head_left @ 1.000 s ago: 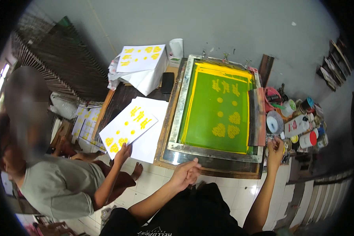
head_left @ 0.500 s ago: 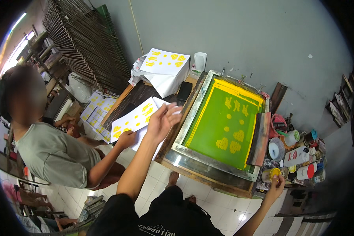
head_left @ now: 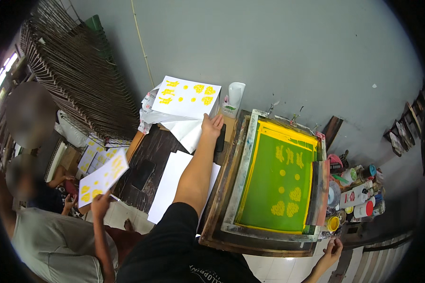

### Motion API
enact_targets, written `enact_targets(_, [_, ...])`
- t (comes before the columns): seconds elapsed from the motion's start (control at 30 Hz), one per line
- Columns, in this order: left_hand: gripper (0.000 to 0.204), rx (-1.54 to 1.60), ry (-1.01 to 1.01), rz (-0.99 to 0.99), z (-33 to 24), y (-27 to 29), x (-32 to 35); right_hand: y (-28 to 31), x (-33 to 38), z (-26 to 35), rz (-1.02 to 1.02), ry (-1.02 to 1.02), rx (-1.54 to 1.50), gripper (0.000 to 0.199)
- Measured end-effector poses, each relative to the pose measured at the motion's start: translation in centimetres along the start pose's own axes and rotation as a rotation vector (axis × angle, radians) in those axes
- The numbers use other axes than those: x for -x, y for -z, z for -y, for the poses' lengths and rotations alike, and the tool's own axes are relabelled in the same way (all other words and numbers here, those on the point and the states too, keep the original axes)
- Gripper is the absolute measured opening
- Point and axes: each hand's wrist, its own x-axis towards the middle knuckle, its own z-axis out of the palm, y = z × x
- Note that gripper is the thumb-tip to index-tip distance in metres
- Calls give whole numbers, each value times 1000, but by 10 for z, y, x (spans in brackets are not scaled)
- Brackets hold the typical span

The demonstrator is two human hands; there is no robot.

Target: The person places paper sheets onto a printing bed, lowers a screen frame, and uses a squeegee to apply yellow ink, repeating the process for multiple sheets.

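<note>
Paper [head_left: 189,96] atop a wrapped stack [head_left: 182,128], long axis crosswise, is flanked at its near right corner by the empty, loosely spread left hand [head_left: 211,126], the right hand's [head_left: 332,253] grip unclear.

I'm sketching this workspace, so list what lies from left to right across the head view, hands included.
Raised yellow-printed sheet, flat black rectangular object, left hand, green printing screen, right hand, red-lidded container, wall rack.
</note>
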Motion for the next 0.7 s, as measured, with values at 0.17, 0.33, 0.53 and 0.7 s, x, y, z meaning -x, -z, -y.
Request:
enact_targets(0.17, [52,137,-119,9,3,-28,-10,4,13,5,-3,-42,41,36])
enact_targets(0.33, [42,-232,-338,153,-30,-59,54,-10,22,37,89,-16,-9,36])
enact_targets(0.53, [35,-502,-439,416,-72,40,253,-42,49,89,351,67,-281,31])
enact_targets(0.7, [22,-560,-419,-152,-109,176,399,-55,70,102,550,153,-418,27])
